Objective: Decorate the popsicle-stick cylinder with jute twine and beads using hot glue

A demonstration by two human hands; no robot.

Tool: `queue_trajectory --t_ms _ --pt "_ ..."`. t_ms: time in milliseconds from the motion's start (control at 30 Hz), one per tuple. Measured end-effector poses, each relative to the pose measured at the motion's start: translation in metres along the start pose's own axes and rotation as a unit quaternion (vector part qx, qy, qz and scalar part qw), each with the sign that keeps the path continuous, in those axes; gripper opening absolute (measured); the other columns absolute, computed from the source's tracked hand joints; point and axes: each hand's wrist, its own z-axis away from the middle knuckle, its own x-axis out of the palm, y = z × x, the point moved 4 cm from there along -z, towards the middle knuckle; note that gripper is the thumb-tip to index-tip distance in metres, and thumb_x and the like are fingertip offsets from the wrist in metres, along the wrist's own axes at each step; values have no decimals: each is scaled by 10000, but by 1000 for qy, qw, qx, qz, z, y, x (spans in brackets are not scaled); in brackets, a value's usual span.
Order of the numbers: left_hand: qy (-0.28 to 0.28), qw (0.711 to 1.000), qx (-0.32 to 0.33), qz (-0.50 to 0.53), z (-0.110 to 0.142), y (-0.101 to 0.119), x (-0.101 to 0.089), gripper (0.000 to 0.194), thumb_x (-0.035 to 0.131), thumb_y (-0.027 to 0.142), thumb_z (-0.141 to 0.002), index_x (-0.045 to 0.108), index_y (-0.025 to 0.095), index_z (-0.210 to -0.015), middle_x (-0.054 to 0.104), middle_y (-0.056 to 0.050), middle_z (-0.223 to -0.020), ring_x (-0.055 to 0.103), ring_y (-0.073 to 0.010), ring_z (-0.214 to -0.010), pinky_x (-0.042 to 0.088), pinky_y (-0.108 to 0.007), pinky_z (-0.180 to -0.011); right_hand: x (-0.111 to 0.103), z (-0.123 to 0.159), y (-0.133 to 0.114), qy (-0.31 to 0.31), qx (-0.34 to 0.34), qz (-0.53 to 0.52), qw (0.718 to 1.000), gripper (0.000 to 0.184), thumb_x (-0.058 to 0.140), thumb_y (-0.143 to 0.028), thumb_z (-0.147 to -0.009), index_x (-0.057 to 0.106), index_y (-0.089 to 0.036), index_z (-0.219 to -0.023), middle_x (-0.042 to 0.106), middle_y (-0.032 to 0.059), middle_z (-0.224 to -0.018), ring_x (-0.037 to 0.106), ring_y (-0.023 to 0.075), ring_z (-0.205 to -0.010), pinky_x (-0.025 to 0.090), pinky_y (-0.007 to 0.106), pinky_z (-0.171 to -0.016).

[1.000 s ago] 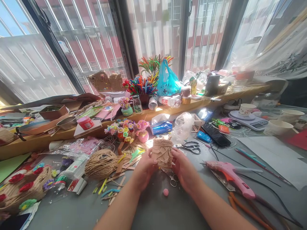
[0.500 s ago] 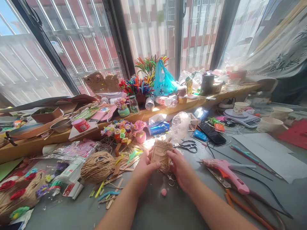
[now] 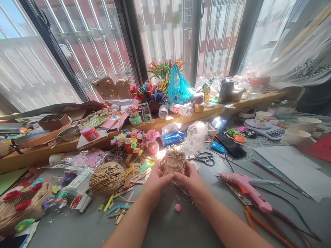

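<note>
Between my two hands is a small brown cardboard piece wrapped with twine [image 3: 174,162], held upright above the grey table. My left hand [image 3: 157,177] grips its left side, and my right hand [image 3: 190,177] grips its right side; both thumbs meet at its lower front edge. The fingers behind it are hidden. Just below, partly covered by my right hand, lie small scissors [image 3: 185,195]. A pink pompom [image 3: 177,207] rests on the table nearer to me. Black-handled scissors [image 3: 205,158] lie beyond my right hand.
To the left are a ball of twine [image 3: 107,178], wooden sticks and a twine-covered piece with flowers [image 3: 23,203]. A pink glue gun [image 3: 248,189] with its cord, pliers [image 3: 274,224], a phone [image 3: 231,144] and white paper [image 3: 292,168] lie right. A blue tissue pack [image 3: 172,137] stands ahead.
My right hand has shifted down along the cardboard piece's right side, and its thumb has come to the lower edge beside my left thumb. The view has shifted slightly.
</note>
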Motion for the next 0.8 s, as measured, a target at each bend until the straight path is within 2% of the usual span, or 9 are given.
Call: queue_trajectory --t_ms 200,433,600,800 --pt "-7 1000 -2 -10 1 1 3 866 961 275 -728 564 276 -1497 689 -165 -1474 629 -409 -1380 488 -543 -1133 -2 1 0 14 -9 -5 1000 684 930 -433 -757 658 -272 -1363 769 108 -1336 698 370 -1275 523 519 -1100" --pt "-15 1000 5 -15 0 0 2 820 928 271 -770 552 254 -1498 662 -169 -1513 606 -405 -1412 452 -551 -1174 -1 0 2 19 -2 -20 1000 737 948 -457 -727 654 -263 -1374 777 110 -1314 708 372 -1250 534 509 -1071" --pt "-22 1000 -2 -13 -2 -6 -2 866 943 217 -717 553 268 -1489 602 -171 -1578 564 -433 -1448 507 -550 -1116 2 3 -7 22 23 -32 999 632 817 -584 -841 664 -255 -1358 789 117 -1271 748 377 -1148 617 457 -843" --pt "-29 1000 -8 1 0 -4 0 864 915 193 -736 536 276 -1508 619 -160 -1567 567 -407 -1452 494 -525 -1133 2 6 -14 21 33 -29 999 563 854 -547 -812 715 -253 -1272 796 93 -1247 753 344 -1109 619 403 -812"
